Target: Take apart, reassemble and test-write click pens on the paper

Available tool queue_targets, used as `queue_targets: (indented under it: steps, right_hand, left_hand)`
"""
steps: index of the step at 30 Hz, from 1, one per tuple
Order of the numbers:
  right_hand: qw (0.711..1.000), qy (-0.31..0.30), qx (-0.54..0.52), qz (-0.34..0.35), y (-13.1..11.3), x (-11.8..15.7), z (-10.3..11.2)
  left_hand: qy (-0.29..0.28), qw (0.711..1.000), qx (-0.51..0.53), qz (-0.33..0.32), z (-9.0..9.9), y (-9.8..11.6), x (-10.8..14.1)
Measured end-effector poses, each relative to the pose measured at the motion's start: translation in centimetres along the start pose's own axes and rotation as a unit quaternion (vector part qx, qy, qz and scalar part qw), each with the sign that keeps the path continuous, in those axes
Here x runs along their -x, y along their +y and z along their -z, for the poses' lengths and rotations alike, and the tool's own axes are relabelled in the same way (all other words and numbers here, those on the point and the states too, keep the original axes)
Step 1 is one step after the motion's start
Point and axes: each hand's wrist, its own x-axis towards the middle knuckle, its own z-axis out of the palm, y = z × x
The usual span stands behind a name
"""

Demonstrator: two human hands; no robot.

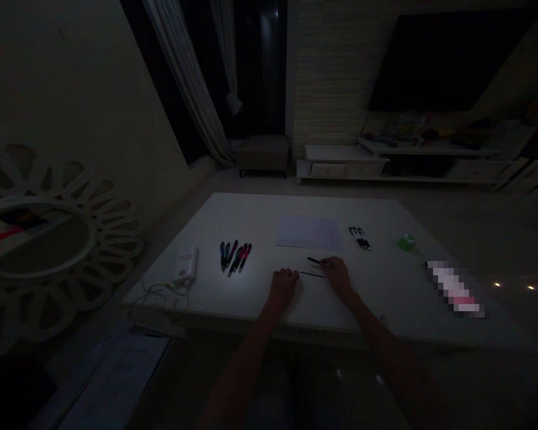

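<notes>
Slim dark pen piece pinched in front of the white paper

Through my remote view, I took the white rectangular sheet of paper [309, 233] as my landmark on the pale, smooth-topped desk [251, 298]. On its near side, the right hand [338, 276] was closed on a slim dark pen-like piece [314, 260], its free end pointing left. A thin dark rod [312, 275] lay nearer me, between the hands. The left hand [286, 283] rested with curled fingers by the rod's left end; I could not tell whether it gripped it.

Left of the paper lay a fanned group of dark and coloured pens [235, 257]; just to its right, some black-and-white pens [360, 237].

I judged this to be close handling of separate slim parts. From there, any move called for a light fingertip pinch, a steady left hand and careful lining-up, as the dim light hid their ends.
</notes>
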Motion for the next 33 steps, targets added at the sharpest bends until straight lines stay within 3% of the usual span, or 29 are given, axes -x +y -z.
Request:
queue_targets:
  steps: [8, 12, 17, 23, 27, 33]
  right_hand:
    - [0.997, -0.058, 0.023, 0.036, -1.1, 1.3, 0.3]
    - [1.000, -0.012, -0.014, 0.010, -1.2, 1.5, 0.8]
    - [0.999, 0.029, -0.023, -0.018, -0.1, 3.4, 2.9]
    - [0.997, 0.060, 0.001, -0.052, 2.8, 6.6, 6.2]
    - [0.993, 0.096, 0.027, -0.069, 3.6, 7.5, 7.2]
    - [0.992, 0.057, 0.107, -0.031, 3.0, 6.9, 6.9]
  left_hand:
    - [0.016, 1.000, 0.013, 0.000, -0.4, -0.1, 0.0]
    - [0.016, 0.999, 0.032, -0.009, -0.6, -0.3, 0.0]
    - [0.018, 0.997, 0.062, -0.040, -0.8, -0.3, 0.2]
    - [0.026, 0.988, 0.129, -0.085, -1.5, 2.2, -1.2]
    - [0.034, 0.978, 0.183, -0.088, -2.3, 3.7, -2.1]
    - [0.076, 0.978, 0.185, -0.067, -2.3, 3.5, -1.8]
